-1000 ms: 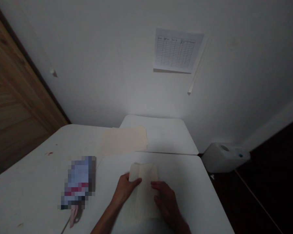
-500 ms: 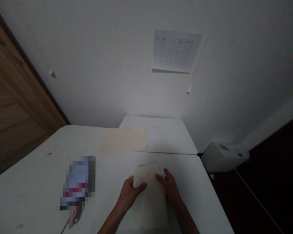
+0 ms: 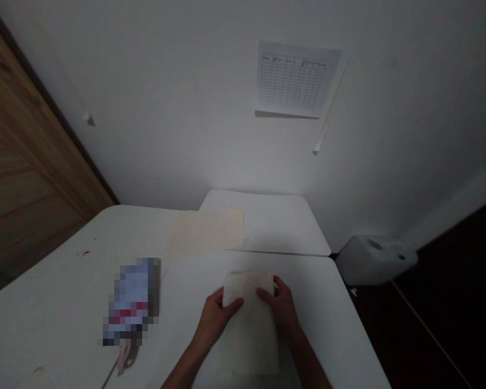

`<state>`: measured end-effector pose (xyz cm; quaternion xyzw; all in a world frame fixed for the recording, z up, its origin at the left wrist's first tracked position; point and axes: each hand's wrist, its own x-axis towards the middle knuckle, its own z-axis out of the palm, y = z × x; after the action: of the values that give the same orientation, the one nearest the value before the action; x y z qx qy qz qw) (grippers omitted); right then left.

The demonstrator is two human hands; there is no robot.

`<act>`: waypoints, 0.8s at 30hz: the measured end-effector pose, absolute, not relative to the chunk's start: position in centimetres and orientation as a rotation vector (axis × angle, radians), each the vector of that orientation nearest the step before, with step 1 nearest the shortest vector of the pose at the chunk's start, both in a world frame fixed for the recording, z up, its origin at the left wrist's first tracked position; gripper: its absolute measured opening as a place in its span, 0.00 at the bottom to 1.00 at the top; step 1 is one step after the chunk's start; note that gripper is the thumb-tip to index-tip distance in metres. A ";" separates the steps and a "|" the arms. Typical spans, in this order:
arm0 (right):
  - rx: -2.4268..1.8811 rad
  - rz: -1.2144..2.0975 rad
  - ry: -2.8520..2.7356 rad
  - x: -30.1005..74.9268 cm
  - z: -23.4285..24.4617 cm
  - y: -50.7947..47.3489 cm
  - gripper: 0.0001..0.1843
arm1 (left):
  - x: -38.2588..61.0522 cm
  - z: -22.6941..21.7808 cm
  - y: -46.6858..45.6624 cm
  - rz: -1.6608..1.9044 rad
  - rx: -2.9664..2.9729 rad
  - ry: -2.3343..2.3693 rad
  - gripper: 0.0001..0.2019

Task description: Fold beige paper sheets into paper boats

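A pale cream, flat rectangular piece (image 3: pixel 253 335), paper-like or cloth-like, lies lengthwise before me over the white table. I cannot tell whether it is a single folded sheet or several layers. My left hand (image 3: pixel 218 316) grips its left edge, thumb pressed on the top face and fingers curled around the side. On the opposite edge, my right hand (image 3: pixel 281 305) holds it the same way, with its thumb pointing inward. The fingers underneath are mostly hidden. Farther back and to the left, a larger cream sheet (image 3: pixel 206 232) lies flat across the tables.
White tables (image 3: pixel 316 302) meet at a seam in front of a wall. A blurred-out blue and red item (image 3: pixel 129 297) with a pinkish strap (image 3: pixel 123 356) rests at left. A lined paper form (image 3: pixel 295 81) hangs on the wall. A white plastic container (image 3: pixel 375 259) stands at right.
The view has shifted slightly. Both hands keep their grip on the cream piece, and its near end sits a little higher in the picture.
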<state>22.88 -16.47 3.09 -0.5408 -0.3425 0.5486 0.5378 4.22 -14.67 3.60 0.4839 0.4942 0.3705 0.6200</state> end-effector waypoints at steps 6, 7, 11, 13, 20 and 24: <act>-1.296 1.281 -0.839 22.9 3.4 -16.4 0.33 | 4.2 3.5 -14.5 0.871 1.127 1.084 0.23; -1.295 1.280 -0.840 22.9 3.4 -16.3 0.33 | 4.2 3.6 -14.5 0.872 1.124 1.072 0.24; -1.308 1.282 -0.825 22.8 3.6 -16.3 0.34 | 4.1 3.7 -14.5 0.873 1.137 1.089 0.24; -1.301 1.268 -0.828 22.8 3.7 -16.4 0.33 | 4.1 3.6 -14.5 0.869 1.149 1.107 0.23; -1.303 1.308 -0.823 23.0 3.6 -16.3 0.32 | 4.1 3.9 -14.5 0.868 1.164 1.130 0.20; -1.270 1.374 -0.855 23.7 3.1 -16.4 0.36 | 3.9 4.4 -14.5 0.920 1.115 1.164 0.21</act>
<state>23.69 -16.37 3.11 -0.5287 -0.3559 0.5721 0.5162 3.95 -14.46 4.36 0.4810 0.5020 0.3966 0.5995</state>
